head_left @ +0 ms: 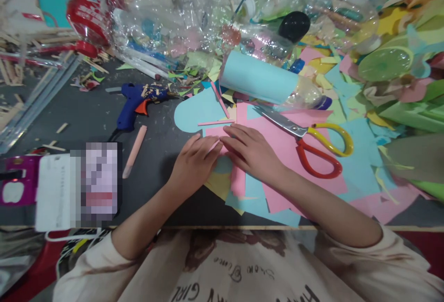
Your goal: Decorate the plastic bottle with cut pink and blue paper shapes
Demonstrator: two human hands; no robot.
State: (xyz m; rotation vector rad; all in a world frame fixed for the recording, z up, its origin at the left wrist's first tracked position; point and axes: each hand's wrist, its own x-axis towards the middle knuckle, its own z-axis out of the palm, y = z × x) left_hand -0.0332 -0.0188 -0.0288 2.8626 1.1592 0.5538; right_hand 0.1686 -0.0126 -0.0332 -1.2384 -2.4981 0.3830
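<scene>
My left hand (pixel 196 158) rests over a small piece of pink paper (pixel 213 132), its fingers together and bent onto it. From the other side my right hand (pixel 251 149) meets it, fingertips touching the same paper. Both thumbs are mostly hidden. Thin pink paper strips (pixel 217 122) lie just beyond the fingertips, on a light blue rounded paper piece (pixel 189 112). Scissors (pixel 301 133) with one yellow and one red handle lie partly open on pink sheets (pixel 280 168) to the right of my right hand.
A blue glue gun (pixel 128 107) and a glue stick (pixel 135 151) lie to the left, near phones (pixel 53 191) at the table edge. Behind is a bottle wrapped in blue paper (pixel 258 77). Plastic bottles (pixel 159 20), paper scraps (pixel 347 75) and wooden sticks (pixel 14 66) crowd the back and sides.
</scene>
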